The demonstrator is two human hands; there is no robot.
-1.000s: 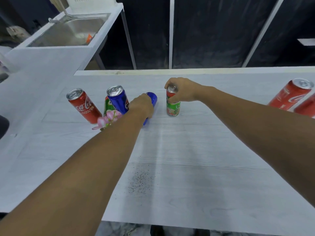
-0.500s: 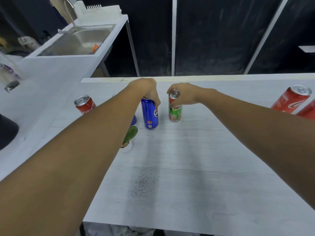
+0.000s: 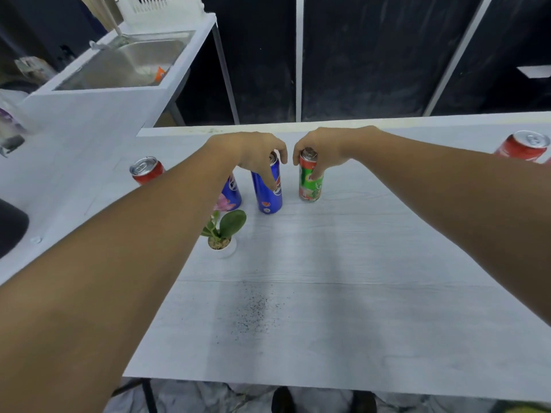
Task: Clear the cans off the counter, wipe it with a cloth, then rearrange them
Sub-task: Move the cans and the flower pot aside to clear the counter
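Cans stand toward the far side of the white counter [image 3: 343, 293], and I have a hand on two of them. My left hand [image 3: 256, 153] curls down over the top of the tall blue can [image 3: 267, 192], thumb running down its side; that can is slim, glossy blue with a round red-white-blue logo, and it stands upright. Just beside it, not touching, my right hand [image 3: 322, 150] grips the green can [image 3: 310, 181] round its upper part (silver lid showing, red band at the neck, green body with a red-and-white patch low down), also upright. A second blue can [image 3: 233, 192] sits behind my left forearm, mostly hidden. A red can [image 3: 146, 171] stands well off to the left, and another red can [image 3: 523, 147] shows at the right edge. A small potted plant [image 3: 223, 228] with a pink flower sits near the blue cans. Dark specks [image 3: 253, 317] lie scattered on the counter nearer me.
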